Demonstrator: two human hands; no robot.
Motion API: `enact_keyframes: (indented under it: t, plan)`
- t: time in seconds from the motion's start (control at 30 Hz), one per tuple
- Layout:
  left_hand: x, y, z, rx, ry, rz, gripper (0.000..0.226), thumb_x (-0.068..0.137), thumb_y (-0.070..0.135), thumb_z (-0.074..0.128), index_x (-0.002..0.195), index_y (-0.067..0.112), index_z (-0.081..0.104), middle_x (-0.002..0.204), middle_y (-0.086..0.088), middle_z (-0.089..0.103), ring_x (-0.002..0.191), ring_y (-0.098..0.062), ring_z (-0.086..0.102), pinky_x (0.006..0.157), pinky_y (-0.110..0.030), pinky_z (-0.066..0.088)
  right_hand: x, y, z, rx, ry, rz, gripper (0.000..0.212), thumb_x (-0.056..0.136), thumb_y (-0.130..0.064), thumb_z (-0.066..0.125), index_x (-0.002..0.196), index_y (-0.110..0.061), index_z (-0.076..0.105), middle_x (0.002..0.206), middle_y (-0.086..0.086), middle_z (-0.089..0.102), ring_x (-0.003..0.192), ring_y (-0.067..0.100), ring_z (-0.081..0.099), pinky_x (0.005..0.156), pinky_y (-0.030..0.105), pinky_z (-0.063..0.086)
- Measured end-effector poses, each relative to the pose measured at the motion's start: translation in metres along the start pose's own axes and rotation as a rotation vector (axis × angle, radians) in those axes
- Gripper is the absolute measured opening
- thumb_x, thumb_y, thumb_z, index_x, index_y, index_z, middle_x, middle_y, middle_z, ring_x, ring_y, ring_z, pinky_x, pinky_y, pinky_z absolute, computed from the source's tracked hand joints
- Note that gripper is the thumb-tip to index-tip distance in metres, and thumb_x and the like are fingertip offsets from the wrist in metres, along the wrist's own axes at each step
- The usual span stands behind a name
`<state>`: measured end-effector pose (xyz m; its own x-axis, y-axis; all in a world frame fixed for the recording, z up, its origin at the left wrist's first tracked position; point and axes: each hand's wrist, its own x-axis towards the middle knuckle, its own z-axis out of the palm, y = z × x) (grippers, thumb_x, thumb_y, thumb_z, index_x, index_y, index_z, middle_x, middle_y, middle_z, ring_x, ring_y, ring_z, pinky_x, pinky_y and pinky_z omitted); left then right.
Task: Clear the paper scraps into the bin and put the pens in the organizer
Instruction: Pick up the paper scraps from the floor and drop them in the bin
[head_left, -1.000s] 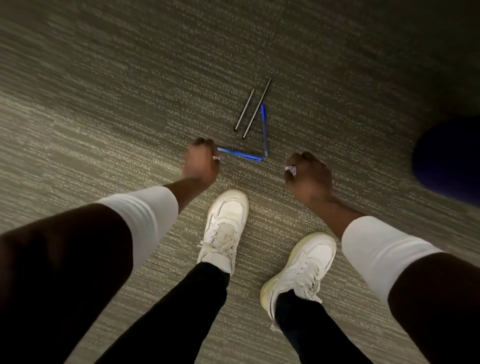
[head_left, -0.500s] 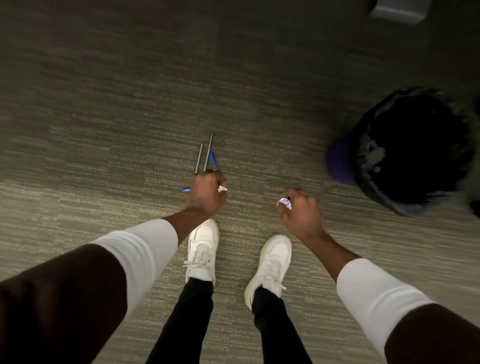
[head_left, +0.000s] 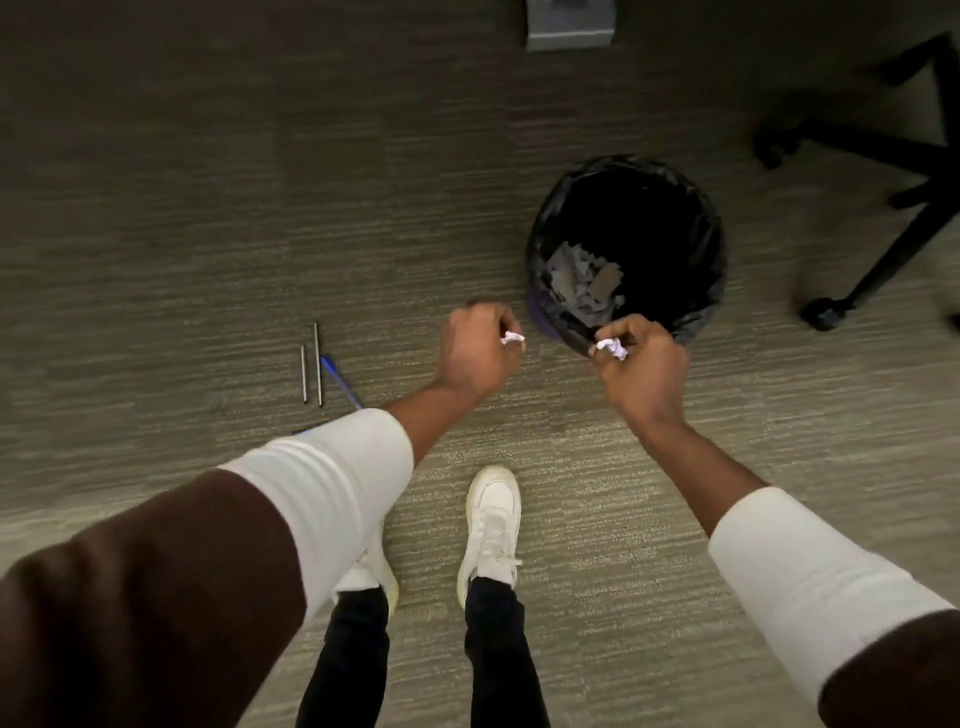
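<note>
My left hand (head_left: 475, 356) is closed around a small crumpled white paper scrap (head_left: 512, 339), a short way left of the bin. My right hand (head_left: 641, 371) pinches another crumpled paper scrap (head_left: 613, 347) right at the near rim of the round bin (head_left: 540, 249), which has a black liner and several paper scraps (head_left: 582, 280) inside. On the carpet to the left lie two dark pens (head_left: 310, 371) side by side and a blue pen (head_left: 340, 382), partly hidden by my left sleeve.
A black office chair base with castors (head_left: 883, 208) stands right of the bin. A grey box-like object (head_left: 569, 26) sits at the top edge. My two white shoes (head_left: 491, 530) are on the striped carpet below my hands.
The view and both hands have swung right toward the bin. The pens now lie farther left, the bin is fully in view, and my right hand has reached its rim.
</note>
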<state>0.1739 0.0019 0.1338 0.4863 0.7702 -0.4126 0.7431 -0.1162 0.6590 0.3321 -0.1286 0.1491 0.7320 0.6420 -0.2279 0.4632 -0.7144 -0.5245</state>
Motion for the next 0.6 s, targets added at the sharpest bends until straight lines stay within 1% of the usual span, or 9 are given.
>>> enact_keyframes:
  t: [0.13, 0.2, 0.27, 0.33, 0.37, 0.43, 0.5, 0.53, 0.6]
  plan:
    - [0.020, 0.049, 0.022, -0.015, -0.049, 0.022, 0.014, 0.084, 0.009, 0.077, 0.092, 0.020, 0.080, 0.092, -0.001, 0.079, 0.084, -0.016, 0.072, 0.083, -0.030, 0.062, 0.032, 0.017, -0.018, 0.109, 0.072, 0.178, 0.009, 0.078, -0.018, 0.076, 0.086, -0.020, 0.077, 0.081, -0.002, 0.078, 0.079, 0.021, 0.076, 0.082, 0.043, 0.063]
    - [0.029, 0.066, 0.030, -0.017, -0.072, 0.012, 0.014, 0.088, 0.012, 0.074, 0.098, 0.021, 0.078, 0.099, -0.002, 0.078, 0.091, -0.020, 0.074, 0.086, -0.033, 0.063, 0.050, 0.025, -0.019, 0.106, 0.069, 0.246, 0.008, 0.079, -0.018, 0.077, 0.086, -0.021, 0.078, 0.082, -0.003, 0.079, 0.081, 0.019, 0.076, 0.085, 0.039, 0.063]
    - [0.039, 0.081, 0.038, 0.000, -0.065, 0.020, 0.010, 0.090, 0.016, 0.073, 0.099, 0.018, 0.077, 0.101, -0.002, 0.078, 0.094, -0.021, 0.073, 0.084, -0.031, 0.061, 0.063, 0.030, -0.019, 0.086, 0.052, 0.286, 0.011, 0.078, -0.021, 0.080, 0.088, -0.024, 0.077, 0.086, -0.003, 0.080, 0.083, 0.019, 0.077, 0.084, 0.037, 0.064]
    - [0.048, 0.094, 0.042, -0.004, -0.031, 0.033, 0.008, 0.088, 0.018, 0.074, 0.096, 0.017, 0.077, 0.100, -0.003, 0.078, 0.095, -0.021, 0.073, 0.082, -0.031, 0.060, 0.071, 0.033, -0.017, 0.049, 0.048, 0.277, 0.019, 0.079, -0.023, 0.081, 0.097, -0.025, 0.076, 0.095, 0.000, 0.080, 0.092, 0.023, 0.076, 0.087, 0.035, 0.063]
    - [0.053, 0.099, 0.045, -0.004, -0.021, 0.042, 0.011, 0.087, 0.017, 0.074, 0.098, 0.015, 0.077, 0.100, -0.004, 0.078, 0.095, -0.023, 0.073, 0.083, -0.032, 0.060, 0.075, 0.036, -0.016, 0.034, 0.049, 0.255, 0.026, 0.080, -0.023, 0.082, 0.105, -0.024, 0.074, 0.101, 0.003, 0.079, 0.098, 0.024, 0.074, 0.089, 0.032, 0.060]
    - [0.058, 0.104, 0.048, 0.008, -0.020, 0.056, 0.027, 0.086, 0.018, 0.075, 0.112, 0.013, 0.074, 0.106, -0.006, 0.078, 0.100, -0.025, 0.073, 0.086, -0.033, 0.060, 0.080, 0.036, -0.014, 0.010, 0.045, 0.223, 0.044, 0.081, -0.026, 0.082, 0.121, -0.016, 0.068, 0.110, 0.009, 0.076, 0.107, 0.028, 0.071, 0.089, 0.029, 0.053]
    - [0.059, 0.101, 0.049, -0.002, -0.019, 0.039, 0.042, 0.086, 0.024, 0.077, 0.125, 0.013, 0.068, 0.114, -0.008, 0.076, 0.104, -0.026, 0.072, 0.088, -0.033, 0.060, 0.080, 0.037, -0.010, -0.010, 0.049, 0.227, 0.049, 0.079, -0.025, 0.079, 0.125, -0.013, 0.064, 0.115, 0.013, 0.073, 0.111, 0.032, 0.068, 0.091, 0.034, 0.052]
    - [0.057, 0.096, 0.049, -0.024, -0.025, 0.017, 0.039, 0.086, 0.026, 0.077, 0.122, 0.013, 0.068, 0.112, -0.008, 0.076, 0.102, -0.026, 0.071, 0.088, -0.033, 0.060, 0.076, 0.035, -0.009, -0.016, 0.047, 0.226, 0.046, 0.079, -0.023, 0.076, 0.123, -0.013, 0.065, 0.115, 0.013, 0.072, 0.111, 0.033, 0.068, 0.092, 0.036, 0.053]
    - [0.049, 0.082, 0.049, -0.063, -0.040, -0.030, 0.018, 0.086, 0.027, 0.075, 0.101, 0.019, 0.070, 0.100, -0.006, 0.076, 0.094, -0.024, 0.072, 0.085, -0.034, 0.061, 0.064, 0.033, -0.002, -0.024, 0.034, 0.192, 0.037, 0.079, -0.019, 0.069, 0.116, -0.013, 0.068, 0.110, 0.011, 0.073, 0.105, 0.031, 0.070, 0.092, 0.039, 0.058]
